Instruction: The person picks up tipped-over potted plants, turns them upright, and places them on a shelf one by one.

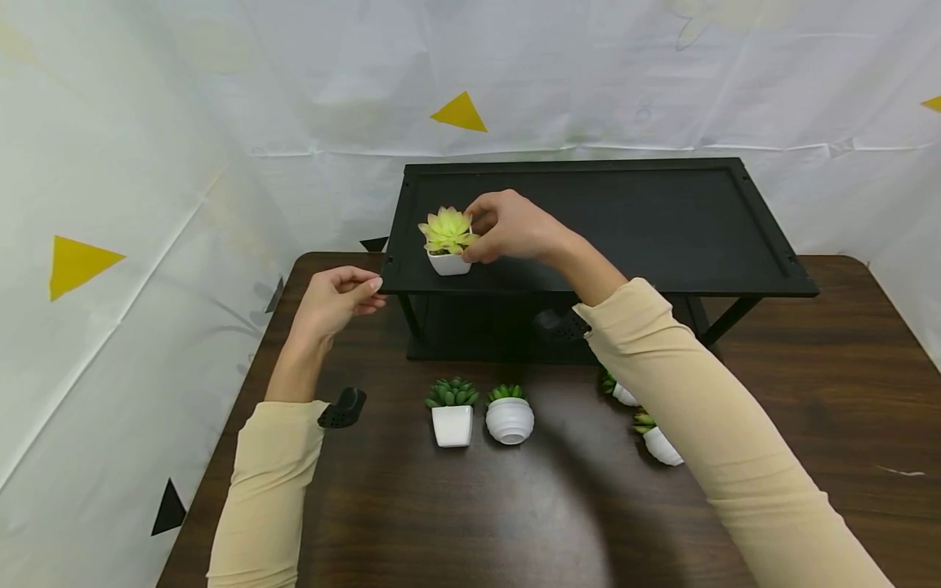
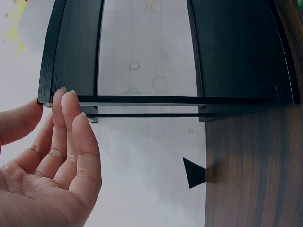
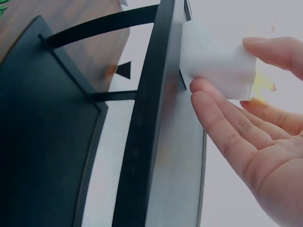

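— On top of the black shelf (image 1: 647, 220), what's where?
— Yellow succulent (image 1: 447, 241) in its white pot sits at the front-left corner, close to the edge. Rest of the shelf top to its right is bare.
— Your right hand (image 1: 510, 229)?
— My fingers (image 3: 222, 113) and thumb pinch the pot's white side, loosely curled round it.
— Left hand (image 1: 334, 298)?
— Hovers off the shelf's left front corner, above the bench (image 1: 515, 506); fingers relaxed together, holding nothing.
— Bench front?
— Four green potted succulents (image 1: 452, 412) stand below the shelf.
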`<action>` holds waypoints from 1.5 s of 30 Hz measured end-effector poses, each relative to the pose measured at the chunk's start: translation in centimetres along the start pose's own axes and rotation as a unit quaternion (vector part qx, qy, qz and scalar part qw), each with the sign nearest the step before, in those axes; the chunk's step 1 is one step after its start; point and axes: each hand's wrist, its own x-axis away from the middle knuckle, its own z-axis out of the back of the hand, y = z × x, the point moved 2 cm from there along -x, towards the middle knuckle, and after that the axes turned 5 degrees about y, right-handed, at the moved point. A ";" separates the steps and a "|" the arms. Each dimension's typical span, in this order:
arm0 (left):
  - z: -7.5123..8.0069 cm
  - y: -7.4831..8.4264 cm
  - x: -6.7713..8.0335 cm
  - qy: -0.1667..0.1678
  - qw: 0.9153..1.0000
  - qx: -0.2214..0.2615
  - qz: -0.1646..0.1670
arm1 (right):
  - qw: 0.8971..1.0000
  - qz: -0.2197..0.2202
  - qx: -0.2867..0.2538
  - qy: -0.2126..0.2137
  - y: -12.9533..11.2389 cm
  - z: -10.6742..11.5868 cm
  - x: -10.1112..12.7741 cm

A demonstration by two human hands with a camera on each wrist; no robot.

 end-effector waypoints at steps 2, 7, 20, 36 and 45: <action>0.0 0.0 0.0 0.001 1.000 -0.001 0.002 | 1.000 0.004 -0.001 0.000 -0.1 -0.2 -0.1; 0.0 0.0 0.0 0.002 1.000 -0.004 0.001 | 1.000 0.010 -0.009 0.002 -0.4 -0.9 -0.3; -0.2 0.1 -0.1 0.001 1.000 0.006 -0.002 | 1.000 0.005 -0.025 0.007 -0.8 -2.0 -0.6; -0.3 0.3 -0.1 -0.002 1.000 0.010 0.006 | 1.000 0.016 -0.023 0.009 -0.5 0.1 1.6; -0.4 0.1 0.0 -0.003 1.000 0.005 0.006 | 1.000 0.013 -0.008 0.022 -0.1 1.3 3.8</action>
